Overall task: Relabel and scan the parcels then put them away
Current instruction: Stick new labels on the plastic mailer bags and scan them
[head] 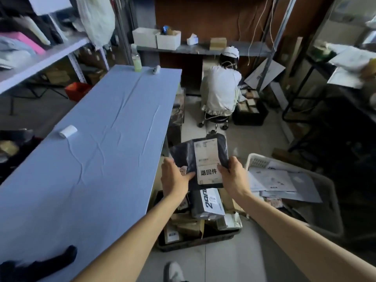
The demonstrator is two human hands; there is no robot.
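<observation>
I hold a black plastic parcel with a white shipping label in the air, just right of the blue table. My left hand grips its left edge, thumb lying on the front. My right hand grips its right edge, thumb on the label. Below the parcel sits a black crate on the floor, filled with several parcels, brown and grey ones among them. A white basket to the right holds flat white and grey mailers. A roll of white labels lies on the table.
The long blue table fills the left. A dark object lies at its near end, a bottle and a small white device at its far end. A person sits on a stool ahead. Shelves flank both sides.
</observation>
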